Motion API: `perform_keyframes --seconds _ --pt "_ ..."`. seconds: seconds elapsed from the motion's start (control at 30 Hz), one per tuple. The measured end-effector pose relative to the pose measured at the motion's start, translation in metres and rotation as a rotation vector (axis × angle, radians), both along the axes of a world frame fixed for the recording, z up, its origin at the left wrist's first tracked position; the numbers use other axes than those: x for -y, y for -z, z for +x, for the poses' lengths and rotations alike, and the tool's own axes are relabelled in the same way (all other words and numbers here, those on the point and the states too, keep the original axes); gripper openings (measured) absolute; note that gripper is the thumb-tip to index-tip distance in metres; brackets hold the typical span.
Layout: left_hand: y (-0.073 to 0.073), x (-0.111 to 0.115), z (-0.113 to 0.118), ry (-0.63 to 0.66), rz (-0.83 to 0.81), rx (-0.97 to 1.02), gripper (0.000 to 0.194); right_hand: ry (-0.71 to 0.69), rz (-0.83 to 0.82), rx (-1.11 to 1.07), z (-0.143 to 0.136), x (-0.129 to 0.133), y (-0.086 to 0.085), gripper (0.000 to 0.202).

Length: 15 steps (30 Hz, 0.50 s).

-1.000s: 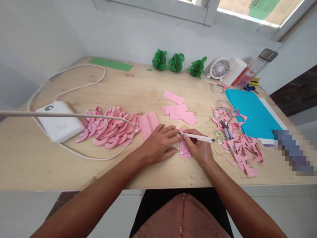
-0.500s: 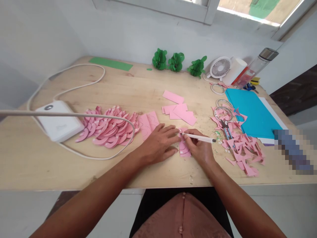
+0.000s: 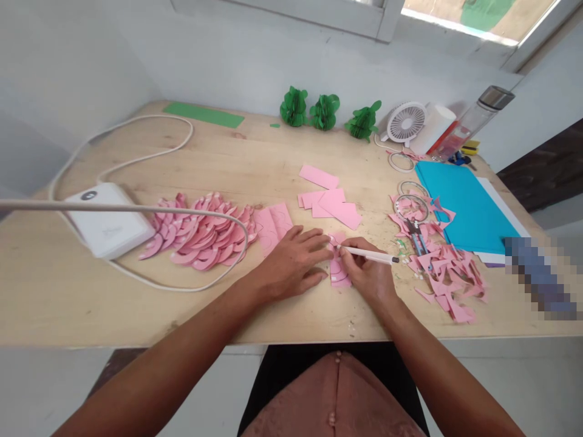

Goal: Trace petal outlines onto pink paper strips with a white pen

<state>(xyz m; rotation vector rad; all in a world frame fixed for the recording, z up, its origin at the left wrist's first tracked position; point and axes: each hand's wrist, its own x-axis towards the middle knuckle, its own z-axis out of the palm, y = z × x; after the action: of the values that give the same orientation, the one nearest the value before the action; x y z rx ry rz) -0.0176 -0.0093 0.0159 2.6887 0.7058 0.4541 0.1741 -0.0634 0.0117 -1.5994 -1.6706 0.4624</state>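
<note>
Pinched in my right hand (image 3: 370,272) is a white pen (image 3: 371,254), its tip against a pink paper strip (image 3: 339,276) that bears drawn curved lines. My left hand (image 3: 296,262) lies flat, fingers stretched out, with the fingertips on the strip's left edge. Just beyond it are pink pieces with drawn curves (image 3: 269,227). Plain pink rectangles (image 3: 325,203) lie overlapping behind both hands. A heap of cut pink curved pieces (image 3: 207,233) sits to the left.
A white power bank (image 3: 113,227) with a looping cable stands at the left. Pink scraps (image 3: 449,276), scissors (image 3: 416,237) and tape rolls (image 3: 411,207) lie right, beside a turquoise folder (image 3: 469,206). Green paper shapes (image 3: 324,112), a small fan (image 3: 407,123) and a bottle (image 3: 473,121) line the back.
The pen and my right hand have shifted very slightly to the right. My left hand keeps its place on the strip.
</note>
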Motion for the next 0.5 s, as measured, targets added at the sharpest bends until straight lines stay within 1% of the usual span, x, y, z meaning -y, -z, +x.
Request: perform_keyframes --seconds 0.5 --pt "0.0011 -0.0005 -0.0003 0.003 0.010 0.011 0.026 0.008 0.011 0.043 -0.0001 0.0015 -0.0028 0.012"
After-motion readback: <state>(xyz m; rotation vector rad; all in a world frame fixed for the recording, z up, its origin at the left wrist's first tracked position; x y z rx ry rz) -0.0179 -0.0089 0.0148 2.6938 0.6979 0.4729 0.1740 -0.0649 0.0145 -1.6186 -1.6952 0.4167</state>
